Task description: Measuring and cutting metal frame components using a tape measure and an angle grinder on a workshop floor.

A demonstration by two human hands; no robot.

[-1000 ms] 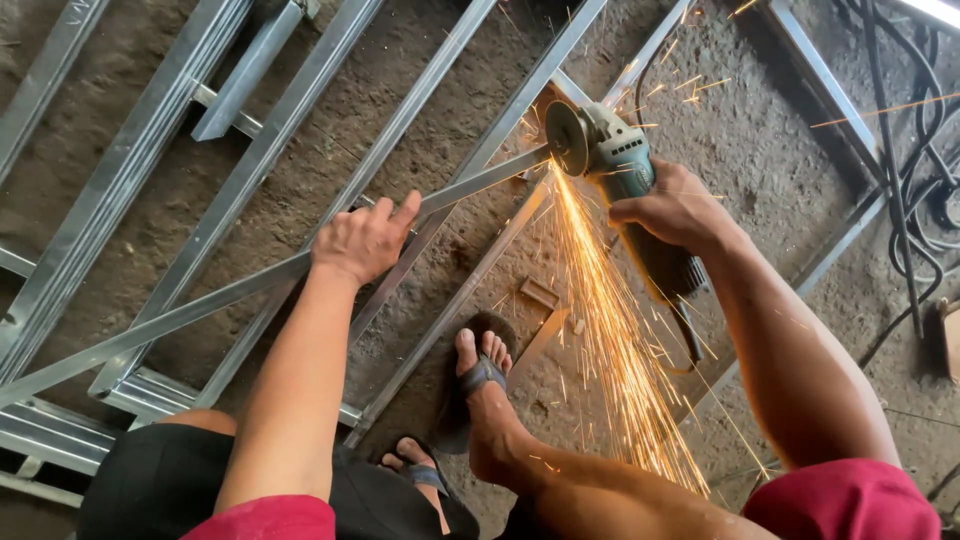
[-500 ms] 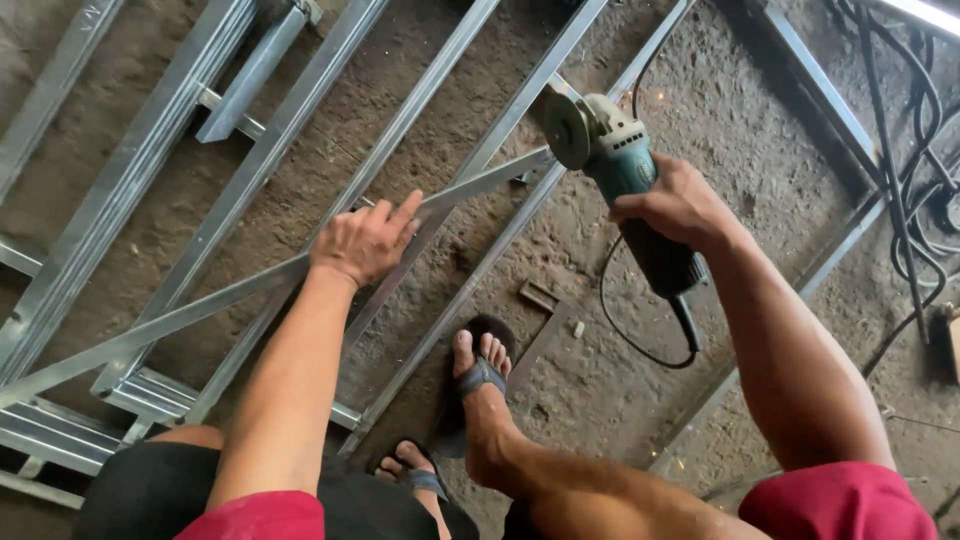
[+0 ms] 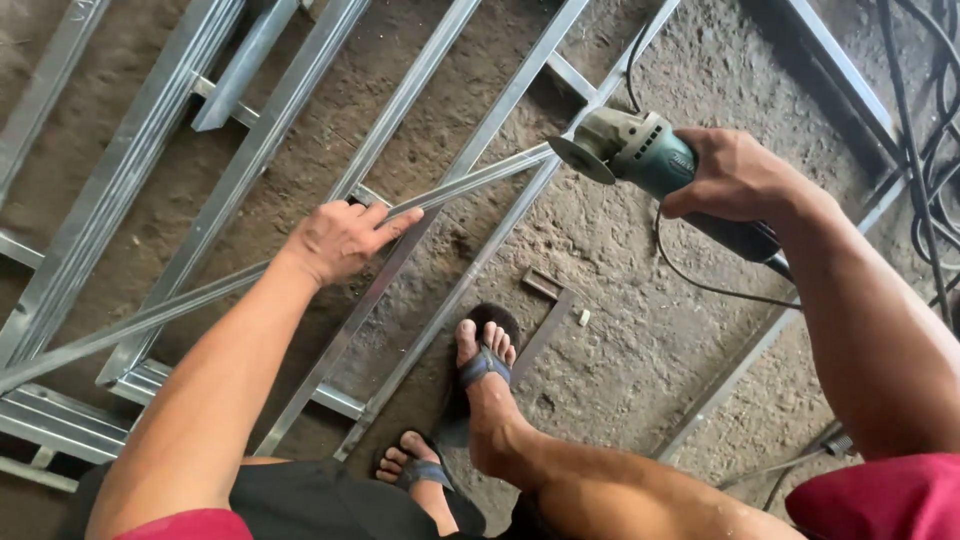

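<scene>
My left hand (image 3: 340,238) presses down on a long thin metal strip (image 3: 210,290) that lies diagonally across a frame of grey metal bars (image 3: 400,100). My right hand (image 3: 735,175) grips a teal angle grinder (image 3: 640,150). Its disc (image 3: 578,158) hovers at the strip's far end, lifted just clear of the metal, with no sparks. The grinder's black cord (image 3: 700,285) trails down under my right forearm.
The frame lies on a rough concrete floor (image 3: 620,330). My right foot in a sandal (image 3: 485,365) stands by a frame bar, with small metal offcuts (image 3: 545,290) beside it. Black cables (image 3: 925,130) run along the right edge. More bars are stacked at left (image 3: 60,420).
A second ago the disc was cutting the strip's end and throwing sparks. The sparks have stopped and my right hand has lifted the grinder up and to the right. My left hand stays put.
</scene>
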